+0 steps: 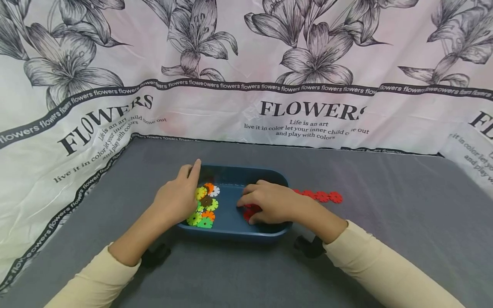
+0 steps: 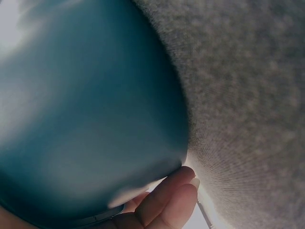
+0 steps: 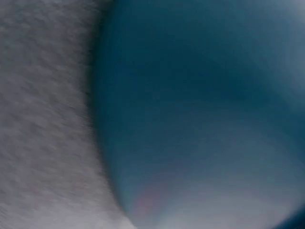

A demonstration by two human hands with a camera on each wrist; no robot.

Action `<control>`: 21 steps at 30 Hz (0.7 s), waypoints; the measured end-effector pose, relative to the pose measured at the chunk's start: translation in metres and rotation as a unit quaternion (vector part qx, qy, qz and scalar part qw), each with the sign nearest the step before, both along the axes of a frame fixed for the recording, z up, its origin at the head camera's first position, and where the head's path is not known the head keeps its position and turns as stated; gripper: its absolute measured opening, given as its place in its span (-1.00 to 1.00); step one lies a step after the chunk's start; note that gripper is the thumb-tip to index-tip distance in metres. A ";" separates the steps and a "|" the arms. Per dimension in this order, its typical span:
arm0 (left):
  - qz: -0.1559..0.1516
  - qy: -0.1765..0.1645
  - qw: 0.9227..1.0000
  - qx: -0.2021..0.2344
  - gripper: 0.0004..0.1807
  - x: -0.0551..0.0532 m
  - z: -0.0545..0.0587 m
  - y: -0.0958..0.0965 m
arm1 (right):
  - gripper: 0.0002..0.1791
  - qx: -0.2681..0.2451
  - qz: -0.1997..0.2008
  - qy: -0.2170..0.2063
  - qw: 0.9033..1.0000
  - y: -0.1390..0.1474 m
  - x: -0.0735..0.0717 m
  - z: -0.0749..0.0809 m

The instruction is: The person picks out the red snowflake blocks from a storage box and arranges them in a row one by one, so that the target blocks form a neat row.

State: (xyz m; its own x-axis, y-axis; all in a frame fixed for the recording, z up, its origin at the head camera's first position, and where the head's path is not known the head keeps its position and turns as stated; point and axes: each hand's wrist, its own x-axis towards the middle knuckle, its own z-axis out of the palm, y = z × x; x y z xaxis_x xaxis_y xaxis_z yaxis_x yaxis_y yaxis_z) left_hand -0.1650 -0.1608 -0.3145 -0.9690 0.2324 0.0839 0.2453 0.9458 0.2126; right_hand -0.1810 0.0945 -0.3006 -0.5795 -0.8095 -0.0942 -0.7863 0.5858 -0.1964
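Observation:
A dark blue oblong tub (image 1: 231, 231) sits on the grey table. My left hand (image 1: 175, 201) grips its left end; the left wrist view shows fingertips (image 2: 174, 202) against the tub's outer wall (image 2: 109, 109). Reaching inside the right end, my right hand (image 1: 269, 201) has its fingers bent down over red notched discs (image 1: 249, 214), which show between fingers and thumb. I cannot tell whether it pinches one. Yellow, green, orange, white and brown notched discs (image 1: 204, 207) lie in the tub's left part. In the blurred right wrist view, the tub wall (image 3: 190, 95) hides the hand.
To the right of the tub, a row of joined red discs (image 1: 322, 196) lies on the grey cloth (image 1: 385, 226). A white flower-printed sheet (image 1: 231, 107) hangs behind and along the left. Black wrist devices (image 1: 308, 247) sit under both wrists.

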 end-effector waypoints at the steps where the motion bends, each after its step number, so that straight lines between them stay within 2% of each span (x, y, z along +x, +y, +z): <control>1: 0.001 0.000 1.000 -0.001 -0.07 0.000 0.001 0.000 | -0.52 -0.010 0.009 0.007 1.000 0.001 0.000 0.000; 6: 0.004 -0.009 1.000 0.001 -0.05 0.001 0.002 -0.001 | -0.66 -0.040 0.036 0.031 0.998 0.003 0.003 -0.001; 10: 0.006 -0.013 1.000 0.002 -0.04 0.003 0.002 -0.001 | -0.72 -0.048 0.042 0.033 0.997 0.003 0.004 -0.003; 17: 0.004 -0.016 1.000 0.002 -0.03 0.002 0.002 0.001 | -0.75 -0.036 0.024 0.003 0.999 0.004 0.003 -0.001; 21: 0.005 -0.012 1.000 0.002 -0.04 0.002 0.003 0.000 | -0.74 -0.052 0.012 -0.002 0.999 0.003 0.003 -0.001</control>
